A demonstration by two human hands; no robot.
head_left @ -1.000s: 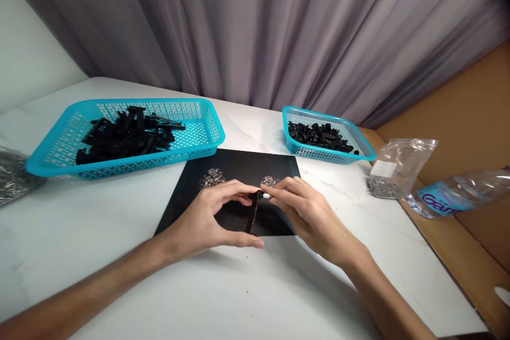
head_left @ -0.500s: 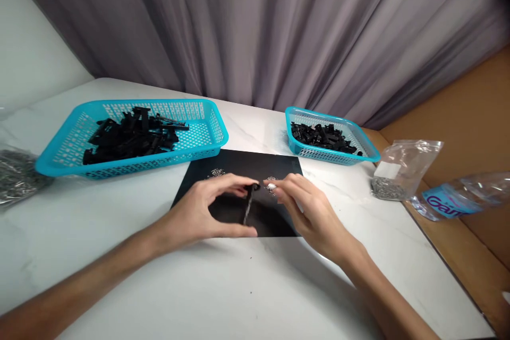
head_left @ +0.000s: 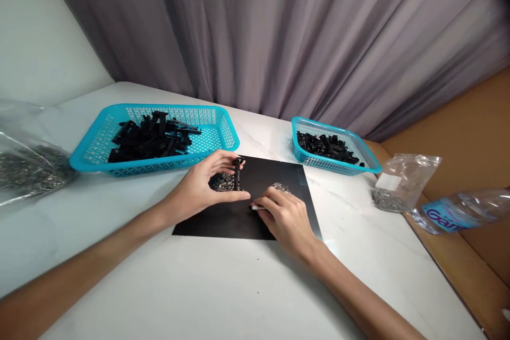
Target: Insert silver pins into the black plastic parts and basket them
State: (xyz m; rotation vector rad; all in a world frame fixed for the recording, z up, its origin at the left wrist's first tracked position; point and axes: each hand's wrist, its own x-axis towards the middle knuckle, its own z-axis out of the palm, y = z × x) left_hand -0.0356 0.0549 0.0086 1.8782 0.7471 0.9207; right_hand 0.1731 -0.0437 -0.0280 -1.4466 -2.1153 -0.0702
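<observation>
Between thumb and fingers, my left hand (head_left: pixel 201 183) holds a narrow black plastic part (head_left: pixel 238 174) upright above the black mat (head_left: pixel 235 220). My right hand (head_left: pixel 285 218) is closed in a pinch low over the mat, to the right of that part and apart from it. A small white-tipped piece (head_left: pixel 255 207) pokes out from its fingertips; what kind of thing it is I cannot make out. Behind my left hand lies a pile of small metal pieces (head_left: pixel 225 183) on the mat. A second pile of small metal pieces (head_left: pixel 281 187) sits just beyond my right knuckles.
A blue basket (head_left: pixel 159 166) of black parts stands at the back left, a smaller blue basket (head_left: pixel 338 167) at the back right. Bags of metal pieces lie far left (head_left: pixel 32 170) and right (head_left: pixel 392 196). A plastic bottle (head_left: pixel 454 215) lies at the right edge.
My right hand has come down and nearer, toward the mat, with the white-tipped piece. My left hand still holds the black part, now more upright. The view has shifted slightly.
</observation>
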